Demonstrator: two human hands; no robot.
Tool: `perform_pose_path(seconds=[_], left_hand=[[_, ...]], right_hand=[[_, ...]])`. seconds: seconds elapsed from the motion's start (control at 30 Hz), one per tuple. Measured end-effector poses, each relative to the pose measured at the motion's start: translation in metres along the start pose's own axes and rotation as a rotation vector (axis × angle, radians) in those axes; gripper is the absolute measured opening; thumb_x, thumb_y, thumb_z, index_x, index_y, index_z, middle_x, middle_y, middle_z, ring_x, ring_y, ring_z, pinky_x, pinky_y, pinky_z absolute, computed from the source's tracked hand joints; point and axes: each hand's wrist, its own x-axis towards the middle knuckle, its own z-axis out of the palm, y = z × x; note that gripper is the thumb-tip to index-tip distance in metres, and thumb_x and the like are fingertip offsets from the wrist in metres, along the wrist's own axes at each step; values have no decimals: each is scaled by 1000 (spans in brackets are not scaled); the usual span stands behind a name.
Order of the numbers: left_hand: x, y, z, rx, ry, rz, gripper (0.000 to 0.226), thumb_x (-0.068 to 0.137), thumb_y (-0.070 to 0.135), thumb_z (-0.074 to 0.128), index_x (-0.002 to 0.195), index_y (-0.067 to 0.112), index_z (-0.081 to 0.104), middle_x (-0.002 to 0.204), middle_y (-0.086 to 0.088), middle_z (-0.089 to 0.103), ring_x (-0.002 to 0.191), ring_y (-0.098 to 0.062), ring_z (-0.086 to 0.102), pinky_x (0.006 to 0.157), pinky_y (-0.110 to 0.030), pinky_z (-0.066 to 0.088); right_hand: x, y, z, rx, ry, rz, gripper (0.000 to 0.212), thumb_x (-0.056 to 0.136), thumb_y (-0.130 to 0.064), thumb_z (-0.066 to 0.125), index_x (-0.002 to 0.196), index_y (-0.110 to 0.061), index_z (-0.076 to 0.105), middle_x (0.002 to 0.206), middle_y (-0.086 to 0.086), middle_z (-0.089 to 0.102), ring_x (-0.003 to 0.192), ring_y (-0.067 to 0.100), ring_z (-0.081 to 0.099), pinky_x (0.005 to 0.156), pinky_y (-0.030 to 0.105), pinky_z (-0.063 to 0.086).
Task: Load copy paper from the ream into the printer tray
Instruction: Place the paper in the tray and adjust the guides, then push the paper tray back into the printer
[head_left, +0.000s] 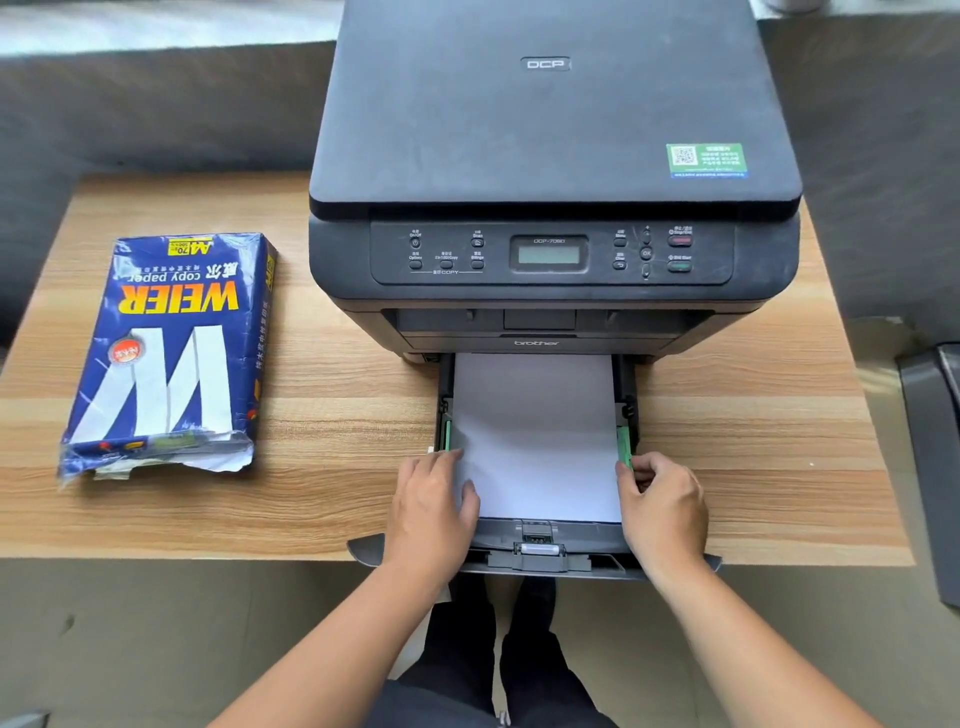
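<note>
Wood-grain planks in light and tan bands make up the table before us, with grey flooring around it and our dark trousers below the near edge. On the table stands a dark grey printer, its lid closed, a green sticker near its right corner and a control panel with a small screen on the front. Its paper tray is pulled out toward us, overhanging the table edge. A stack of white copy paper lies flat inside the tray, its far end under the printer body. Our left hand rests on the paper's left side, fingers loosely spread and flat, gripping nothing that we can see. Our right hand is curled at the tray's right wall, fingertips pinched on the green side guide. Well apart to the left lies the ream, a blue wrapper with yellow lettering, torn open at the near end, white sheets showing inside.
</note>
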Motion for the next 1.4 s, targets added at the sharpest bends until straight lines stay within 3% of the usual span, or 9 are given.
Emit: perform_pose_path(seconds=[0.07, 0.13, 0.23, 0.33, 0.43, 0.57, 0.8, 1.07, 1.4], left_hand=[[-10, 0, -8, 20, -23, 59, 41, 88, 22, 62, 128, 12, 57, 133, -6, 57, 125, -24, 44, 100, -41, 46], [-27, -2, -25, 38, 26, 162, 38, 89, 23, 63, 125, 14, 58, 138, -4, 52, 125, -22, 46, 101, -38, 46], [-70, -11, -52, -11, 69, 369, 22, 91, 23, 61, 112, 18, 65, 113, 5, 62, 104, -13, 57, 88, -30, 48], [-112, -39, -44, 87, 57, 533, 7, 86, 26, 64, 89, 24, 70, 89, 11, 65, 79, -13, 62, 69, -25, 47], [-122, -58, -17, 135, 49, 513, 9, 84, 25, 64, 88, 23, 72, 87, 11, 67, 76, -14, 64, 75, -21, 43], [-115, -47, 0, 185, 55, 495, 27, 81, 26, 66, 106, 15, 71, 99, 3, 70, 93, -19, 63, 90, -28, 45], [-99, -38, 3, 220, 20, 458, 35, 83, 27, 65, 114, 12, 67, 105, 0, 67, 98, -22, 62, 97, -34, 42], [-48, -19, -5, 248, -22, 429, 37, 91, 26, 53, 124, 11, 57, 114, -2, 60, 109, -24, 56, 104, -37, 40], [23, 2, -7, 293, -7, 368, 45, 89, 25, 52, 131, 8, 49, 125, -8, 57, 120, -27, 49, 108, -39, 37]], right_hand=[[0, -3, -6, 21, -59, -26, 18, 88, -31, 67, 95, -15, 72, 91, 7, 71, 98, 33, 64, 76, 37, 48], [-13, -7, -24, 3, -57, -107, 28, 89, -34, 67, 109, -15, 70, 101, 3, 69, 104, 27, 61, 83, 36, 49], [-68, -5, -58, 8, 110, -483, 11, 91, -19, 65, 95, -11, 71, 84, 0, 65, 79, 23, 59, 74, 37, 49], [-125, 22, -60, -85, 98, -717, 13, 83, -16, 67, 71, -14, 73, 69, 0, 67, 61, 25, 60, 62, 34, 46], [-144, 56, -39, -214, 48, -689, 16, 79, -22, 63, 81, -18, 79, 81, -3, 74, 77, 20, 68, 76, 30, 48], [-142, 62, -24, -280, 82, -652, 28, 82, -21, 59, 100, -12, 79, 97, 3, 76, 95, 21, 63, 88, 37, 50], [-125, 50, -18, -321, 57, -637, 30, 84, -18, 56, 104, -7, 75, 96, 7, 73, 92, 29, 68, 93, 43, 50], [-83, 14, -16, -312, -57, -611, 41, 85, -15, 59, 124, -4, 62, 113, 8, 66, 109, 28, 62, 105, 43, 46], [-17, -33, -5, -339, -30, -592, 50, 83, -11, 62, 131, -1, 54, 121, 16, 62, 118, 33, 57, 108, 45, 44]])
